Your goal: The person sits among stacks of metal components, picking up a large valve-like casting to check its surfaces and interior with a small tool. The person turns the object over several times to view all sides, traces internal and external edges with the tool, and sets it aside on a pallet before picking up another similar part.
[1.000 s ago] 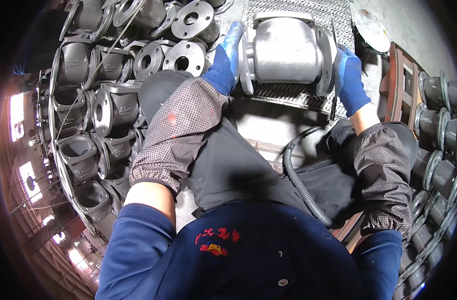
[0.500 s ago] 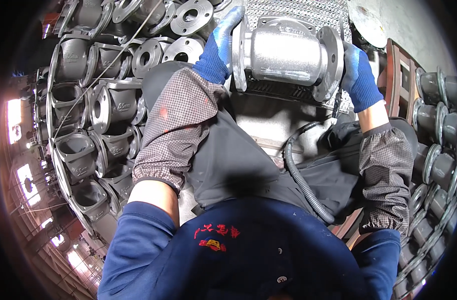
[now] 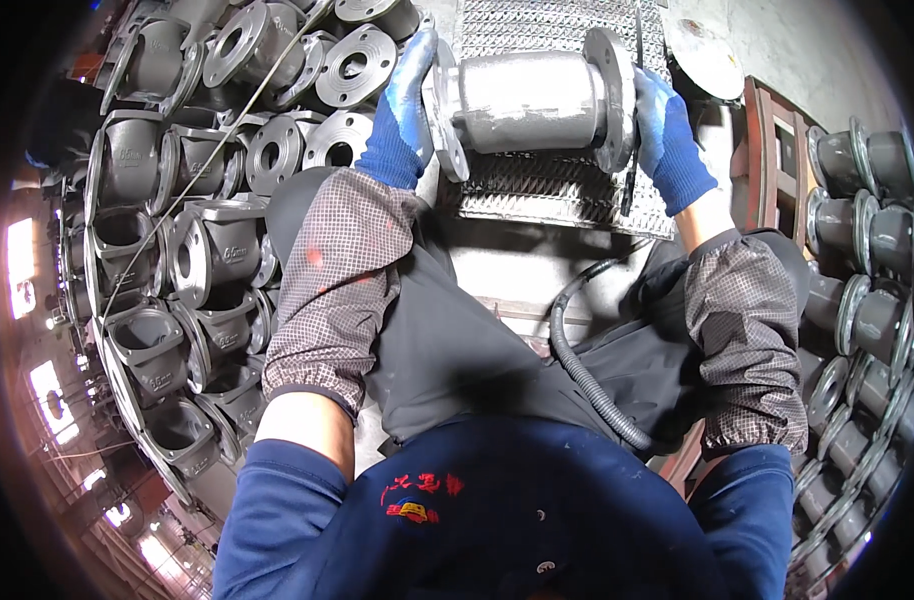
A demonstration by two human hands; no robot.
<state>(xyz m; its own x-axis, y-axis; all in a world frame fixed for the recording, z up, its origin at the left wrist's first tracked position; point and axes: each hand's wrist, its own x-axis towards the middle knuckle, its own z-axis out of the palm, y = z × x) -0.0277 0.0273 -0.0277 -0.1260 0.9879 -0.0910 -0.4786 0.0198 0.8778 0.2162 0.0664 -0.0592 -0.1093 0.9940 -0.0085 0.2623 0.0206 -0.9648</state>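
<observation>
A grey cast valve body (image 3: pixel 527 100) with a round flange at each end lies sideways between my hands, over a patterned metal plate (image 3: pixel 547 195). My left hand (image 3: pixel 405 115), in a blue glove, is closed against the left flange. On the other end, my right hand (image 3: pixel 665 130), gloved alike, grips the right flange; its fingertips are partly hidden behind the rim. The smooth rounded side of the body faces up, with a pale scuffed streak along it.
Rows of similar valve bodies (image 3: pixel 222 250) are stacked at the left, and more flanged castings (image 3: pixel 882 320) at the right. A corrugated hose (image 3: pixel 587 385) runs across my lap. A brown metal frame (image 3: pixel 767 160) and a pale round disc (image 3: pixel 707 58) are beyond my right hand.
The valve body has been turned about its long axis: its squared top opening has rolled out of sight and the smooth side shows. Both hands stay on the flanges; the view has shifted slightly.
</observation>
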